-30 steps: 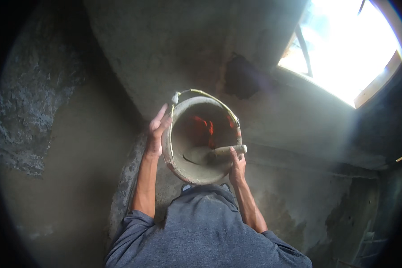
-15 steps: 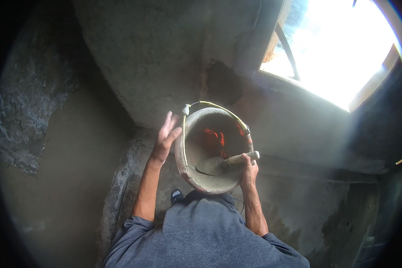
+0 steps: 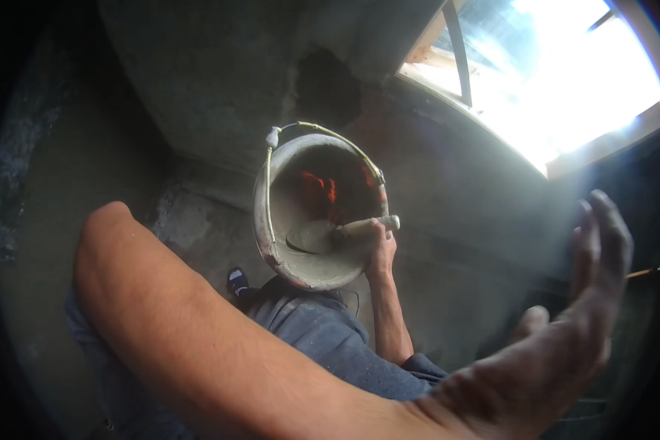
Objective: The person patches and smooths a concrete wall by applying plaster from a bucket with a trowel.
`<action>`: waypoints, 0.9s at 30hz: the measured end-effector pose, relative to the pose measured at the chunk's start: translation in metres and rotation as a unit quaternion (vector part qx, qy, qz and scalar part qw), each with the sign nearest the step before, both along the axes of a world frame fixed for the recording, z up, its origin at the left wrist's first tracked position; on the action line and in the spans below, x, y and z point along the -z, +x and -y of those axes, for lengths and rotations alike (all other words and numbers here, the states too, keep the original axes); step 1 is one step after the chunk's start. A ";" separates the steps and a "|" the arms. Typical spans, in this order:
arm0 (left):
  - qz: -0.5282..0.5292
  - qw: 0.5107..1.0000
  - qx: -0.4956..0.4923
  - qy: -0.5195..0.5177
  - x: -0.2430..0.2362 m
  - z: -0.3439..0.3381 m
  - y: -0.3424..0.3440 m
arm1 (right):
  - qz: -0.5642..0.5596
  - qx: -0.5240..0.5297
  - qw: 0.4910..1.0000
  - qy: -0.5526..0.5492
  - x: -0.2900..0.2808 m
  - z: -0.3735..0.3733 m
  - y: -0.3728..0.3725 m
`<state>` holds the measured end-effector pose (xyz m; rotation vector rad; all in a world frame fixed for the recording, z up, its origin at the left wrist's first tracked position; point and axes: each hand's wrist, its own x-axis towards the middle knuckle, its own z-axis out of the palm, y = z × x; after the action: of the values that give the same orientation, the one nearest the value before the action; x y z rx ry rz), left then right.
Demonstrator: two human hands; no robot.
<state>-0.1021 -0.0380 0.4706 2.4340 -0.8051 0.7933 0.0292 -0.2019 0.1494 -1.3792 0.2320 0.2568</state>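
Observation:
My right hand is closed on the right rim of a mortar-caked bucket, with the thumb over the pale handle of a trowel. The trowel's blade rests inside the bucket, against grey wet-looking mortar. Orange-red patches show on the inner wall. A wire bail handle with a pale sleeve arches over the far rim. Large in the foreground, my left forearm crosses to the lower right. There my left hand is raised away from the bucket, fingers stretched out and holding nothing.
A bright window opening with a pale frame is at the upper right. Rough grey plastered wall lies beyond the bucket. My foot in a dark sandal shows below on the concrete floor.
My left hand has left the bucket's left side and swung up across the view to the right. The view has shifted, while my right hand still grips the bucket and trowel.

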 end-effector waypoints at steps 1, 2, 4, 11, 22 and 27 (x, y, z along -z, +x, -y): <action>-0.007 1.000 -0.003 0.004 -0.006 0.003 0.002 | 0.011 -0.006 1.000 -0.007 -0.005 0.001 0.008; -0.015 1.000 -0.006 0.010 -0.013 0.006 0.005 | 0.015 0.000 1.000 -0.008 -0.009 0.006 0.012; -0.035 0.999 -0.019 0.026 -0.024 0.011 0.011 | 0.015 0.005 1.000 -0.004 -0.012 0.013 0.015; -0.089 0.993 -0.042 0.071 -0.051 0.020 0.028 | 0.007 0.004 0.998 -0.060 -0.003 0.020 0.012; 0.061 0.974 -0.120 0.183 0.032 0.129 -0.098 | -0.026 0.028 0.999 -0.005 -0.039 0.011 0.028; 0.200 0.941 -0.133 0.238 0.016 0.116 0.070 | -0.038 0.036 0.996 -0.075 -0.031 0.011 0.026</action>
<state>-0.0318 -0.1536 0.4545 2.8980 -0.9064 1.3654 0.0549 -0.2128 0.1803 -1.5069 0.3693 0.2364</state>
